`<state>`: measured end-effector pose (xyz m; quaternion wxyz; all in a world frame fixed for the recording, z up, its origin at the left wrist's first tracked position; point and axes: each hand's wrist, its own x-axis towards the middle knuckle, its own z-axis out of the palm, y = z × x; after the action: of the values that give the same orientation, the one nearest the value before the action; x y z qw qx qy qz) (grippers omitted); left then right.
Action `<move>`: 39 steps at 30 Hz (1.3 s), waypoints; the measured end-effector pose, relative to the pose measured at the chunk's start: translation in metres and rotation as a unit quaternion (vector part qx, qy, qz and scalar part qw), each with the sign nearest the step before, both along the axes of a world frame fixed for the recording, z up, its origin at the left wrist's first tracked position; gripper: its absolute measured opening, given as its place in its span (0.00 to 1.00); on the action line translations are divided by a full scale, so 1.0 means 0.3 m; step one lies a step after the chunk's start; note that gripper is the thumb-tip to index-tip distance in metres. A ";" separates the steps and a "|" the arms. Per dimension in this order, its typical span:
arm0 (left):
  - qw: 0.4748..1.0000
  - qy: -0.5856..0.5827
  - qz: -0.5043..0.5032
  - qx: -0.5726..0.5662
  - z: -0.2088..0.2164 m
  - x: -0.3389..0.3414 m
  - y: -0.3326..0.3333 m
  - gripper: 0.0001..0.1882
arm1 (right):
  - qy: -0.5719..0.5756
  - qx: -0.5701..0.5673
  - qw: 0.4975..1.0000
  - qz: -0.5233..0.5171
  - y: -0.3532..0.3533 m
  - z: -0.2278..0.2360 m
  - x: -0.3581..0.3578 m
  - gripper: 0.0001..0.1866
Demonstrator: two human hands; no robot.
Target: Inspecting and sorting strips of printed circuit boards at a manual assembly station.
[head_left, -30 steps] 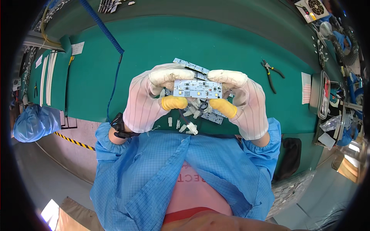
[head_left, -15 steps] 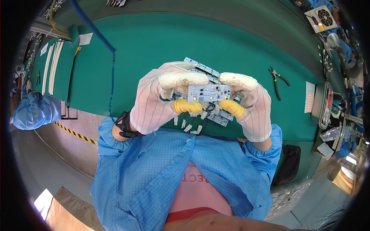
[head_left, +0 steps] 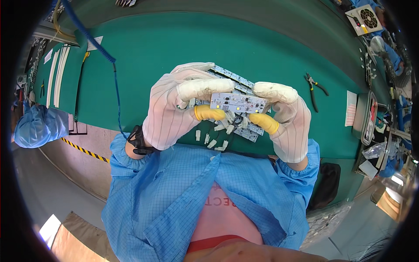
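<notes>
A white circuit board (head_left: 238,103) with small black parts and yellow squares is held up level between both hands. My left hand (head_left: 187,96), in a striped white glove with a yellow thumb cover, pinches its left end. At the right end, my right hand (head_left: 283,105), gloved the same way, grips between thumb and forefinger. Behind and beneath lie several more circuit boards (head_left: 233,77), partly hidden by the hands and the held board. White plug connectors (head_left: 212,144) on dark wires spread out just below, near my chest.
Yellow-and-black cutters (head_left: 312,91) lie on the green mat (head_left: 174,39) to the right. A blue coiled cord (head_left: 94,37) hangs at the left, near white strips (head_left: 61,76). A metal tray (head_left: 369,118) stands far right. Another person's blue sleeve (head_left: 37,126) shows at far left.
The held board has tilted slightly, its right end lower. My hands have spread a little apart, uncovering more of the connectors. The blue cord has shifted left in view.
</notes>
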<state>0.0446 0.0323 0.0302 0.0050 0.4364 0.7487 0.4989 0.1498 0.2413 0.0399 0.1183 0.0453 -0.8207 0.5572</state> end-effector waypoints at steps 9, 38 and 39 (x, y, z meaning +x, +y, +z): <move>0.998 -0.060 -0.034 0.007 -0.008 -0.030 -0.026 0.30 | -0.092 0.042 0.995 0.029 0.003 0.007 -0.003 0.26; 0.954 -0.273 -0.004 -0.125 0.008 -0.023 -0.012 0.19 | 0.160 0.065 0.984 -0.052 -0.068 -0.050 -0.022 0.16; 0.974 -0.121 -0.084 -0.175 0.004 -0.061 0.008 0.18 | 0.149 0.074 0.984 -0.063 -0.036 -0.040 0.001 0.14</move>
<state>0.0262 0.0346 0.0314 0.2138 0.4263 0.7787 0.4076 0.1500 0.2306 0.0278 0.2701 0.0849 -0.8339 0.4738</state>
